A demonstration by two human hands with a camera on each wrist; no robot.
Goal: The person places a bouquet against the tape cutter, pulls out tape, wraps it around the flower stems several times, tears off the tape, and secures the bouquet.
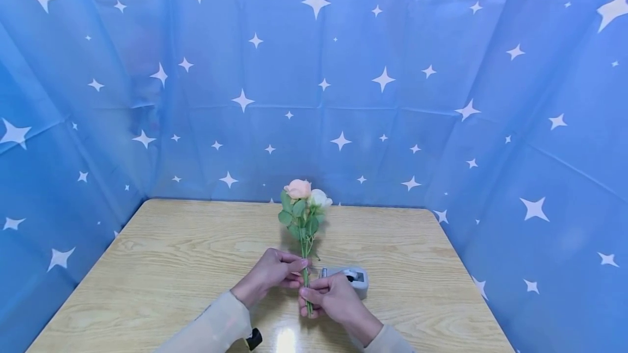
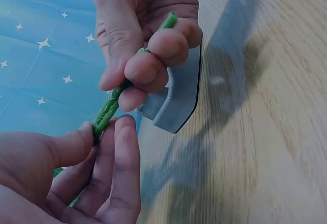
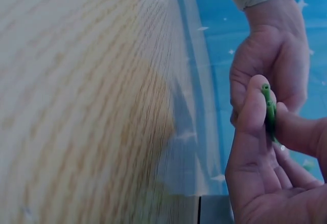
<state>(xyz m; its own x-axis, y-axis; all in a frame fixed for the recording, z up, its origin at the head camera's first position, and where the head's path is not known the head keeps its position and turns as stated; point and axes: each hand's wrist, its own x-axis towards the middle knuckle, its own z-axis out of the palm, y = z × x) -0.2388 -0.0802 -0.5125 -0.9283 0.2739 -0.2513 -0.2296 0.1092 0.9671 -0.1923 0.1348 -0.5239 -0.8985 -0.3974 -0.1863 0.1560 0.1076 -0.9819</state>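
Note:
A small bunch of artificial roses, with a peach rose (image 1: pixel 298 189) and a white rose (image 1: pixel 320 199) above green leaves (image 1: pixel 299 214), is held upright over the table. My left hand (image 1: pixel 279 270) pinches the green stems (image 2: pixel 106 115) between thumb and fingers. Just below it, my right hand (image 1: pixel 333 298) grips the stems near their lower ends. In the right wrist view the cut stem ends (image 3: pixel 265 88) poke out between the right thumb and fingers. Behind the right hand stands a grey tape dispenser (image 1: pixel 360 282), partly covered by that hand.
The wooden table (image 1: pixel 196 244) spreads out on every side of the hands. Blue curtains (image 1: pixel 294 124) with white stars hang along its back and both sides. A dark band (image 1: pixel 254 339) shows at the left sleeve.

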